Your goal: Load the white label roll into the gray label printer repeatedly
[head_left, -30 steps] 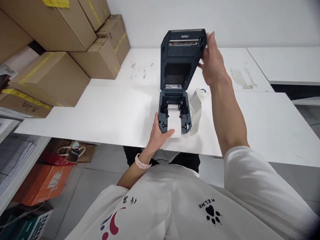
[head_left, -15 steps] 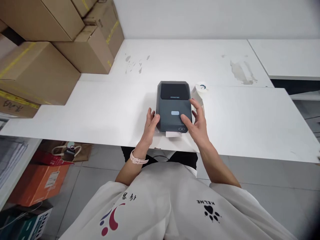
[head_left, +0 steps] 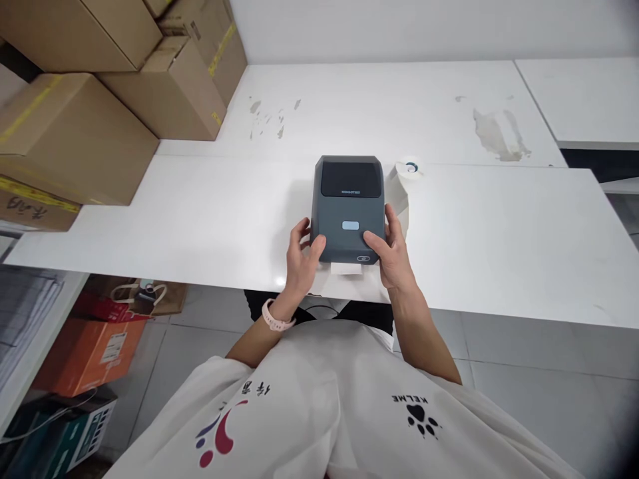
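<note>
A dark grey label printer (head_left: 349, 199) sits closed near the front edge of the white table (head_left: 499, 246). A strip of white label paper (head_left: 346, 269) sticks out of its front slot. My left hand (head_left: 302, 259) grips the printer's front left corner, thumb on top. My right hand (head_left: 392, 249) grips the front right corner, thumb pressed on the lid near the pale blue button (head_left: 350, 225). A white label roll (head_left: 405, 183) stands just right of the printer, touching my right fingers.
Several cardboard boxes (head_left: 100, 100) are stacked at the table's back left. A second white table (head_left: 579, 100) adjoins at the back right. Under the left side stand an orange box (head_left: 84, 352), a bag (head_left: 144, 299) and a shelf edge.
The printer's lid, held up by my right hand a second ago, is now shut. Both hands have closed in on the printer's front corners. The paper now pokes out under the lid.
</note>
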A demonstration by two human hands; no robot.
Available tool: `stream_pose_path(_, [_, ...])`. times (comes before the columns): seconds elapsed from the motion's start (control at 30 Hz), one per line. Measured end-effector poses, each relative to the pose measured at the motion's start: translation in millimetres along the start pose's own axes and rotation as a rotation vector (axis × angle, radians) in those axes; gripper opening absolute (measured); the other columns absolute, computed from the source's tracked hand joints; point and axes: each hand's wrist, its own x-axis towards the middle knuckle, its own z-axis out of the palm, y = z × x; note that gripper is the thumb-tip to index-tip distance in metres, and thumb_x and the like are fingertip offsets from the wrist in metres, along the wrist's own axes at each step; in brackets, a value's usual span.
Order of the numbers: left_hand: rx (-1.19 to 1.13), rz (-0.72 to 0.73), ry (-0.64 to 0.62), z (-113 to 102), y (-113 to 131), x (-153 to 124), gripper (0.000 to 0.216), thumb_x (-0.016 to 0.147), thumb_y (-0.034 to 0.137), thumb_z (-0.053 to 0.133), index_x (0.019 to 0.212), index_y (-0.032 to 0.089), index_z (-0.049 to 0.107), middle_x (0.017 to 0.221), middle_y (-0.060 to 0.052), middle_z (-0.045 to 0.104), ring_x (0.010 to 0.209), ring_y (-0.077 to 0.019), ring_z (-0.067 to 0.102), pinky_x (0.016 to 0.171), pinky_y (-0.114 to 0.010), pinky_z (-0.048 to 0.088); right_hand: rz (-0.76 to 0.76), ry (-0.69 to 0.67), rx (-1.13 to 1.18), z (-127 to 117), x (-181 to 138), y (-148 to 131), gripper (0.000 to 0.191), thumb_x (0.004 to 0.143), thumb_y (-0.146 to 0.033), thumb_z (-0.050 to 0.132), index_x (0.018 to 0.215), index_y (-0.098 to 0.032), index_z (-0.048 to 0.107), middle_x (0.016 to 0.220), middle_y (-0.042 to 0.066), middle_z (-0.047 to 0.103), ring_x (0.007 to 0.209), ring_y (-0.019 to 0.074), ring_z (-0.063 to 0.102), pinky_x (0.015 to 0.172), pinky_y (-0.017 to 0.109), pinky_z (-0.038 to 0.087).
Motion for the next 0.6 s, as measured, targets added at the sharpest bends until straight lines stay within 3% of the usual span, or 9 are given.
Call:
stream_pose_path(0.07, [0.074,0.053,0.209,1,-7,-25,0.035,0.091,0.060,0.063,0.094,0.024,0.064,0.100,-0.005,0.069,0.092,-0.0184,0.063,0.084,-0.033,0.052,-0.006,0.011,0.002,0,1,1,0.103,0.089,-0.068,0.061,0.169,-0.033,0.007,0.169,0.011,0.036,0.152,0.0315,0.045,0.117,0.054,0.048])
stream_pose_path(0.1, [0.066,0.027,0.168,2,-11,-36,0.041,0.093,0.060,0.059,0.076,0.023,0.059,0.080,-0.003,0.064,0.076,-0.0162,0.058,0.075,-0.032,0.049,-0.010,0.012,0.002,1,1,1,0.102,0.089,-0.068,0.061,0.169,-0.032,0.008,0.170,0.011,0.035,0.153,0.0311,0.043,0.118,0.054,0.048])
stream_pose_path(0.17, [-0.006,-0.079,-0.059,5,-16,-51,0.052,0.093,0.062,0.056,0.060,0.022,0.054,0.063,0.000,0.055,0.061,-0.0136,0.049,0.064,-0.031,0.045,-0.020,0.010,0.008,2,1,1,0.101,0.089,-0.066,0.062,0.169,-0.030,0.011,0.172,0.011,0.032,0.154,0.0304,0.041,0.120,0.052,0.046])
stream_pose_path(0.27, [-0.149,-0.276,-0.311,12,-13,-51,0.053,0.089,0.062,0.061,0.056,0.021,0.057,0.060,0.000,0.057,0.053,-0.0101,0.043,0.056,-0.030,0.039,-0.037,0.032,0.010,4,0,3,0.097,0.090,-0.062,0.061,0.168,-0.028,0.015,0.170,0.013,0.036,0.152,0.0304,0.044,0.120,0.052,0.046])
stream_pose_path(0.37, [-0.205,-0.354,-0.313,16,-6,-40,0.050,0.083,0.056,0.071,0.052,0.021,0.053,0.053,0.002,0.050,0.051,-0.0091,0.042,0.054,-0.028,0.039,-0.055,0.058,-0.024,5,0,4,0.092,0.093,-0.057,0.058,0.168,-0.027,0.014,0.167,0.014,0.040,0.149,0.0306,0.048,0.117,0.053,0.048])
stream_pose_path(0.47, [-0.170,-0.285,-0.310,14,-6,-33,0.054,0.083,0.053,0.073,0.049,0.021,0.047,0.048,0.005,0.040,0.051,-0.0085,0.039,0.061,-0.029,0.043,-0.112,0.032,-0.130,1,7,0,0.093,0.095,-0.055,0.055,0.169,-0.031,0.003,0.171,0.013,0.032,0.153,0.0285,0.042,0.115,0.052,0.049])
stream_pose_path(0.6, [-0.067,-0.219,-0.337,8,-13,-34,0.054,0.088,0.057,0.068,0.052,0.020,0.051,0.050,0.005,0.045,0.048,-0.0075,0.034,0.054,-0.028,0.034,-0.252,0.018,-0.384,-2,23,-13,0.099,0.096,-0.053,0.057,0.168,-0.035,-0.007,0.174,0.012,0.023,0.159,0.0293,0.030,0.117,0.053,0.047])
